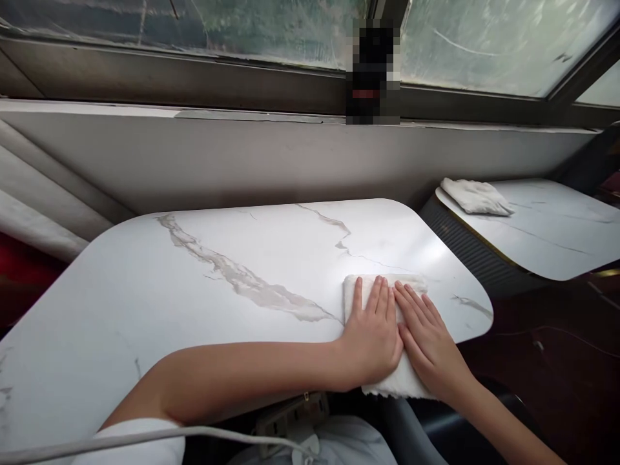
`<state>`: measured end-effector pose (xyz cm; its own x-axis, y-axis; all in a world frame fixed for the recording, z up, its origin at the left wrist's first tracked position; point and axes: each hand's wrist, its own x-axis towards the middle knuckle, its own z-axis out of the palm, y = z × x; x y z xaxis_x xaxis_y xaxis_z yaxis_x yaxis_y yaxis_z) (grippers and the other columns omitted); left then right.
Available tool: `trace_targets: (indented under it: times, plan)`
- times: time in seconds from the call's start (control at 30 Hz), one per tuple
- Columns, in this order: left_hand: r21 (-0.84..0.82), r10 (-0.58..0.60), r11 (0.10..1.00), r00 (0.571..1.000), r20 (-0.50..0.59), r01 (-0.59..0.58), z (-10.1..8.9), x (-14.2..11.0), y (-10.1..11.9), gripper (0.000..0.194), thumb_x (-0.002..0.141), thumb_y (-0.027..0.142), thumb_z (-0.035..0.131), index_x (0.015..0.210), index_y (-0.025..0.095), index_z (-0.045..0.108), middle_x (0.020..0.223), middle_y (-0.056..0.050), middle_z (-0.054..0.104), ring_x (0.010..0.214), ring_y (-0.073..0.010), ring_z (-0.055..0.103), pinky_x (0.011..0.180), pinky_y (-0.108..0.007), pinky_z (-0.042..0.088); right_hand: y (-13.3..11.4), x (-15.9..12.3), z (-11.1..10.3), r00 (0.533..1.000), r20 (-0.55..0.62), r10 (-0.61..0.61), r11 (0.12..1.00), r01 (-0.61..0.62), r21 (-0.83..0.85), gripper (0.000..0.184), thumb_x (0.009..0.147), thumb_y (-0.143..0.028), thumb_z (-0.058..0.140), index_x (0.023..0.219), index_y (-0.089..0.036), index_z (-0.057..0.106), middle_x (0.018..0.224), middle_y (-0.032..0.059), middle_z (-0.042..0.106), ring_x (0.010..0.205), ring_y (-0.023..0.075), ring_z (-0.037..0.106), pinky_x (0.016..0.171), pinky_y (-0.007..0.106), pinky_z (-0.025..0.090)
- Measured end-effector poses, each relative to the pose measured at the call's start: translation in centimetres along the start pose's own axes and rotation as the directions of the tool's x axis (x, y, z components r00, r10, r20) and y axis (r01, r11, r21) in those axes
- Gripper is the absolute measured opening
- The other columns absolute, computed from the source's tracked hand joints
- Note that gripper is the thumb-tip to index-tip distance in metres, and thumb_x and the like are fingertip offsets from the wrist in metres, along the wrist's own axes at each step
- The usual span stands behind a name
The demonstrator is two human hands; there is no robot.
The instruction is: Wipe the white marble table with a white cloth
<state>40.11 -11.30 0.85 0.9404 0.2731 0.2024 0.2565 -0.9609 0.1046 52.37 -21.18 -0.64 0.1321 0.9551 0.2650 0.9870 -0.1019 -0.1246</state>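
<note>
A folded white cloth (394,383) lies on the right part of a white marble-patterned table (271,252). Flat on top of it rests my left hand (372,336), its fingers stretched out and pointing to the far side. My right hand (429,339) also presses flat on the cloth, fingers extended, right beside the left one. The two hands touch or nearly touch at the thumbs. Cloth shows past the fingertips and along the near edge, while its middle is hidden under my palms.
A second marble-patterned table (557,226) stands to the right, with another white cloth (477,197) on its near-left corner. Behind runs a low wall (271,155) under windows. A pale cable (208,431) crosses below my left arm. A dark blurred object (372,71) is by the window frame.
</note>
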Motion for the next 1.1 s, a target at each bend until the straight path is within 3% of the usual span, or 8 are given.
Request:
trace_targets:
  times: [0.13, 0.27, 0.43, 0.57, 0.7, 0.87, 0.97, 1.1]
  plan:
    - [-0.025, -0.038, 0.999, 0.999, 0.031, 0.039, 0.8, 3.5, -2.1, 0.058, 0.093, 0.031, 0.025, 0.14, -0.003, 0.027, 0.148, -0.019, 0.024, 0.139, -0.029, 0.012, 0.111, -0.053, 0.006, 2.2, 3.7, 0.9, 0.993, 0.025, 0.117, 0.992, -0.117, 0.039, 0.056, 0.091, -0.021, 0.024, 0.147, -0.022, 0.015, 0.147, 0.0049, 0.033, 0.137, 0.0198, 0.025, 0.11, 0.049, 0.025]
    - [-0.056, -0.113, 0.992, 0.993, 0.033, 0.115, 2.0, 9.2, -7.1, 0.056, 0.093, 0.027, 0.023, 0.142, 0.0, 0.025, 0.149, -0.015, 0.023, 0.139, -0.0239, 0.015, 0.113, -0.047, 0.003, 5.0, 11.3, 2.4, 0.979, 0.016, 0.202, 0.979, -0.202, 0.031, 0.054, 0.088, -0.023, 0.026, 0.141, -0.014, 0.033, 0.145, 0.0082, 0.038, 0.135, 0.0205, 0.029, 0.111, 0.046, 0.023]
    - [-0.046, -0.282, 0.959, 0.959, -0.034, 0.28, 3.4, 16.2, -13.0, 0.055, 0.092, 0.025, 0.022, 0.142, 0.003, 0.027, 0.149, -0.013, 0.026, 0.138, -0.0205, 0.018, 0.113, -0.044, 0.003, 9.0, 21.0, 4.1, 0.993, 0.052, 0.103, 0.995, -0.103, 0.004, 0.055, 0.086, -0.019, 0.025, 0.137, -0.008, 0.038, 0.145, 0.0105, 0.036, 0.135, 0.0201, 0.029, 0.11, 0.042, 0.022]
    - [-0.053, -0.353, 0.935, 0.933, -0.072, 0.35, 4.1, 19.6, -14.9, 0.055, 0.091, 0.024, 0.021, 0.141, 0.002, 0.028, 0.148, -0.013, 0.028, 0.138, -0.0212, 0.019, 0.113, -0.044, 0.003, 11.7, 24.8, 4.9, 0.997, 0.058, 0.059, 0.998, -0.059, -0.002, 0.055, 0.086, -0.018, 0.024, 0.138, -0.008, 0.038, 0.145, 0.0096, 0.036, 0.135, 0.0188, 0.029, 0.11, 0.041, 0.022]
    - [-0.045, -0.362, 0.932, 0.928, -0.083, 0.359, 4.4, 20.6, -15.0, 0.055, 0.091, 0.024, 0.022, 0.141, 0.001, 0.028, 0.148, -0.014, 0.027, 0.137, -0.0218, 0.019, 0.113, -0.044, 0.004, 12.7, 25.3, 5.1, 0.996, 0.07, 0.054, 0.999, -0.054, -0.006, 0.055, 0.086, -0.018, 0.023, 0.139, -0.007, 0.035, 0.147, 0.0093, 0.034, 0.136, 0.0178, 0.026, 0.111, 0.039, 0.02]
    - [-0.034, -0.365, 0.931, 0.927, -0.083, 0.363, 4.4, 20.0, -13.8, 0.054, 0.092, 0.025, 0.023, 0.14, 0.002, 0.029, 0.148, -0.016, 0.026, 0.137, -0.0235, 0.019, 0.112, -0.047, 0.004, 12.5, 23.6, 4.7, 0.996, 0.065, 0.054, 0.999, -0.054, -0.009, 0.054, 0.088, -0.019, 0.022, 0.139, -0.006, 0.035, 0.147, 0.0098, 0.032, 0.136, 0.018, 0.025, 0.111, 0.039, 0.019]
    - [-0.032, -0.346, 0.938, 0.935, -0.074, 0.344, 4.3, 18.8, -11.3, 0.055, 0.092, 0.026, 0.024, 0.14, 0.001, 0.028, 0.148, -0.017, 0.026, 0.137, -0.0251, 0.019, 0.112, -0.048, 0.004, 12.7, 20.8, 4.0, 0.997, 0.061, 0.044, 0.999, -0.045, 0.014, 0.054, 0.088, -0.02, 0.023, 0.14, -0.009, 0.034, 0.147, 0.0088, 0.033, 0.136, 0.0184, 0.026, 0.111, 0.041, 0.02]
    - [-0.033, -0.303, 0.953, 0.949, -0.087, 0.301, 4.2, 15.7, -5.8, 0.057, 0.092, 0.028, 0.024, 0.14, -0.002, 0.028, 0.148, -0.019, 0.026, 0.138, -0.029, 0.017, 0.112, -0.051, 0.002, 12.8, 14.4, 2.2, 0.998, 0.067, -0.01, 0.999, 0.007, 0.052, 0.053, 0.091, -0.024, 0.022, 0.142, -0.016, 0.03, 0.148, 0.0066, 0.031, 0.137, 0.0178, 0.024, 0.112, 0.044, 0.02]
